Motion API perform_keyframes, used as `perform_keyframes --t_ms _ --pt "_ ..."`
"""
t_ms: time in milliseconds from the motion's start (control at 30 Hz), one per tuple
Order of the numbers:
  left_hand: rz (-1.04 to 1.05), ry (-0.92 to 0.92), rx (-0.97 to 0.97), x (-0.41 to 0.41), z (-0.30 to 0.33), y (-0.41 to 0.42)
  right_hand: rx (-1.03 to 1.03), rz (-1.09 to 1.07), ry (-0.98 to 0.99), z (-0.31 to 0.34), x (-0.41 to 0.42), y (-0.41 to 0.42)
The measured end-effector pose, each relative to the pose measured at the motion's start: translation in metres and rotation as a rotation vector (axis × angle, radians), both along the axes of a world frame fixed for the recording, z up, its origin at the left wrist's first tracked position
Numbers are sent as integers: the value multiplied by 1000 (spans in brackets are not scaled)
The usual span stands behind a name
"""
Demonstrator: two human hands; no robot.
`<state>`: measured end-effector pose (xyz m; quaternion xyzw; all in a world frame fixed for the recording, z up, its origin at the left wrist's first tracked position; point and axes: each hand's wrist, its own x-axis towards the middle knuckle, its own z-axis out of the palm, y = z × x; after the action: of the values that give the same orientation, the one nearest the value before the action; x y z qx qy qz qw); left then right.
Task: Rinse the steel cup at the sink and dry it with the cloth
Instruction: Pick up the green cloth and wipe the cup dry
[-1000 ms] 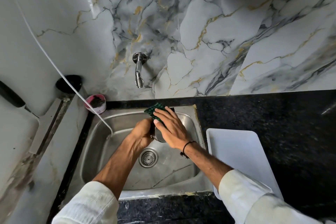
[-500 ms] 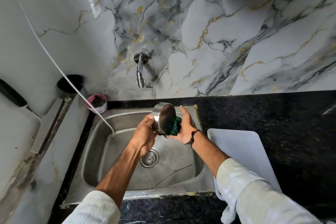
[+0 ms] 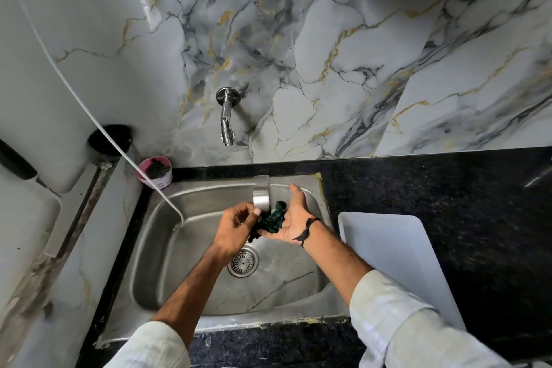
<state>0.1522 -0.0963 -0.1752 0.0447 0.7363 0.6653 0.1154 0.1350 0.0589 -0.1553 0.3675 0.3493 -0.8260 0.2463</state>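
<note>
steel cup (image 3: 261, 195) held on its side above the sink (image 3: 191, 248), near the basin's rear right corner, side wall toward the camera; left hand (image 3: 236, 225) gripping the cup at its lower edge, fingers curled shut on it, thumb tip against the steel; right hand (image 3: 294, 216) just beside the cup's right side, palm turned up and leftward, fingers spread and extended, not closed on anything; dark green cloth (image 3: 270, 222) bunched between the two hands, lying on the right palm and touching the cup's lower right side, one end hanging toward the drain (image 3: 242, 262); black thread band (image 3: 307, 228) on the right wrist; wall tap (image 3: 227, 116) above the basin's rear edge, no water visible at the spout; pink cup (image 3: 155, 172) at the sink's rear left corner, a thin white tube (image 3: 89, 116) running down past it into the basin; white cutting board (image 3: 400, 266) flat on the black countertop (image 3: 448, 182), just beside the sink's right edge; pale sleeves at the lower frame edge.
</note>
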Motion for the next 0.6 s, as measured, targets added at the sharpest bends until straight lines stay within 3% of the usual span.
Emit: perform_keyframes --t_ms 133,233,333,400,467,600 --pt "-19 -107 123 -4 3 3 406 152 123 17 0 -22" --pt "-6 -283 350 -1 -1 10 765 220 432 21 5 -31" --pt "85 -387 597 -13 5 0 1039 498 733 17 17 -38" --pt "129 -452 769 -23 10 -13 1125 610 889 4 30 -37" --pt "129 -479 861 -25 8 -16 1153 625 920 -12 41 -27" --pt "147 -503 867 -16 -7 -12 1005 561 674 -20 22 -11"
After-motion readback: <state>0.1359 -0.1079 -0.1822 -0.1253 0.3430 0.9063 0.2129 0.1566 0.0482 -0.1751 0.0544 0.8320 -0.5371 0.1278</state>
